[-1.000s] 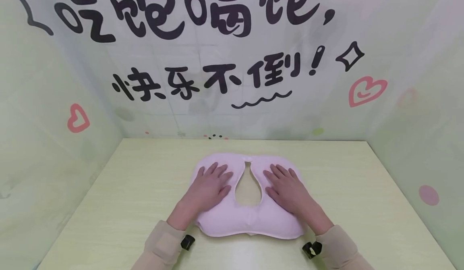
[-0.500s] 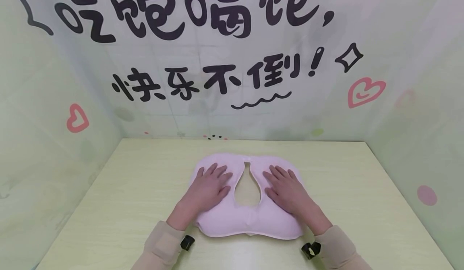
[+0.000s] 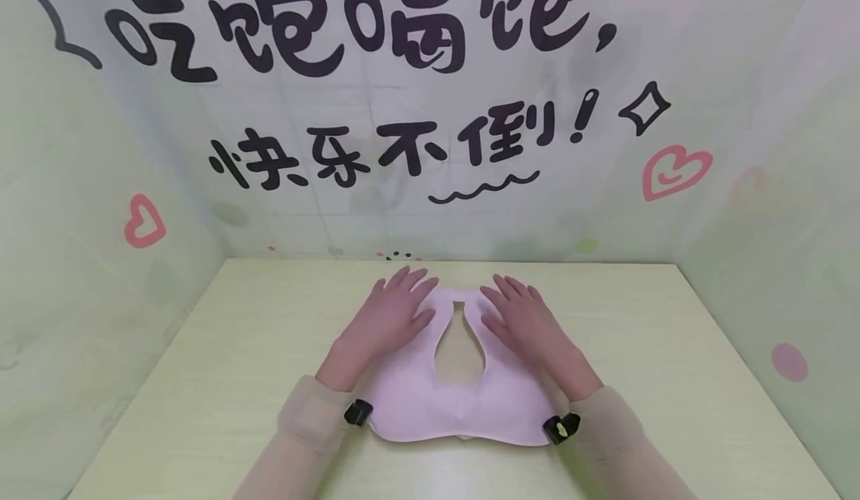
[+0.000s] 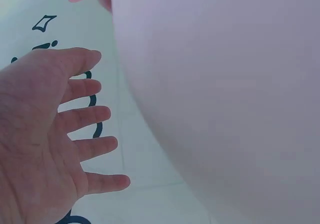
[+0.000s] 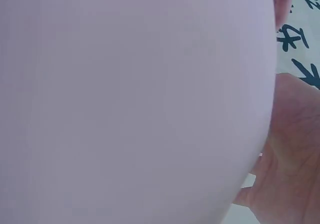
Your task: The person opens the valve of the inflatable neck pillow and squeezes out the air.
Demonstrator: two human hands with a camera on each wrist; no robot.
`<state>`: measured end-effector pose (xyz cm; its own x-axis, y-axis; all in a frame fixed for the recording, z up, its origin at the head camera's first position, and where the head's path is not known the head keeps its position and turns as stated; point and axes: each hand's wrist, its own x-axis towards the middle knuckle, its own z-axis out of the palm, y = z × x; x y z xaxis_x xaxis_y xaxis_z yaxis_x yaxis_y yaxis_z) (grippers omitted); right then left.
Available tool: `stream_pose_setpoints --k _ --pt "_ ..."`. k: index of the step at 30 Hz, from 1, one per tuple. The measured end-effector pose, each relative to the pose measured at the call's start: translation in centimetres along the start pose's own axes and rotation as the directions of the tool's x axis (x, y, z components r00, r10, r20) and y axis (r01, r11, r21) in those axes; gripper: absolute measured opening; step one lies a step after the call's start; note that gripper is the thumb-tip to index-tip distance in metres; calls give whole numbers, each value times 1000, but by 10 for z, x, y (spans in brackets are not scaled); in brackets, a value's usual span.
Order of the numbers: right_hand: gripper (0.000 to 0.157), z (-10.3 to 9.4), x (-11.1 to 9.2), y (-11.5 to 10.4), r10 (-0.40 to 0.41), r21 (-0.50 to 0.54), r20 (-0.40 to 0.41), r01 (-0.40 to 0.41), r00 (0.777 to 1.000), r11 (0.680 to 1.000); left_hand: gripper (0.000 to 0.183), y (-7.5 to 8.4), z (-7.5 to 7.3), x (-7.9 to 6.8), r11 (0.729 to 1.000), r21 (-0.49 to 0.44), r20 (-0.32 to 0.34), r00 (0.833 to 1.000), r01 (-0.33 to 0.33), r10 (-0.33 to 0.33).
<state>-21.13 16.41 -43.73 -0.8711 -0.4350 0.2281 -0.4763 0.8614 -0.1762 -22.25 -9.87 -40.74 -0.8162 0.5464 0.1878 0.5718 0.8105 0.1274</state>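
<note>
A pink U-shaped neck pillow [image 3: 463, 414] lies flat on the table in the head view, its two arms meeting at the far side around a teardrop opening. My left hand [image 3: 393, 313] hovers over its left arm, fingers spread and straight. Over the right arm is my right hand [image 3: 531, 325], fingers loosely extended. In the left wrist view, the left palm [image 4: 40, 129] shows apart from the pillow [image 4: 225, 93]. The pillow [image 5: 130, 103] fills most of the right wrist view and hides part of the right hand's fingers; the right palm [image 5: 290, 169] shows behind its edge.
The pale wooden table [image 3: 215, 380] extends to both sides of the pillow. A printed cloth backdrop [image 3: 322, 231] with black writing and hearts stands along its back and sides. Small black cameras, one left [image 3: 358, 413] and one right [image 3: 561, 428], sit at the wrists.
Both hands have lifted off the pillow and moved forward, toward its far edge. Earlier they rested on its two arms. The pillow stays in nearly the same place.
</note>
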Motion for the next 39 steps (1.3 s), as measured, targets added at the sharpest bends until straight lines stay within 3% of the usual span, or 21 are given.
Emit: stream_pose_setpoints --k 7,12,18,39 --pt "51 11 13 1 11 -6 120 -11 993 1000 53 2 22 19 999 -41 72 997 6 -3" --pt "53 18 11 5 38 5 165 -39 986 999 51 -1 36 20 995 -86 133 991 41 -29" --pt "53 20 7 7 57 45 193 -67 980 997 51 -3 48 17 995 -69 180 982 67 -54" --pt "53 29 7 1 70 37 219 -80 973 996 48 1 50 9 996 -56 194 979 70 -58"
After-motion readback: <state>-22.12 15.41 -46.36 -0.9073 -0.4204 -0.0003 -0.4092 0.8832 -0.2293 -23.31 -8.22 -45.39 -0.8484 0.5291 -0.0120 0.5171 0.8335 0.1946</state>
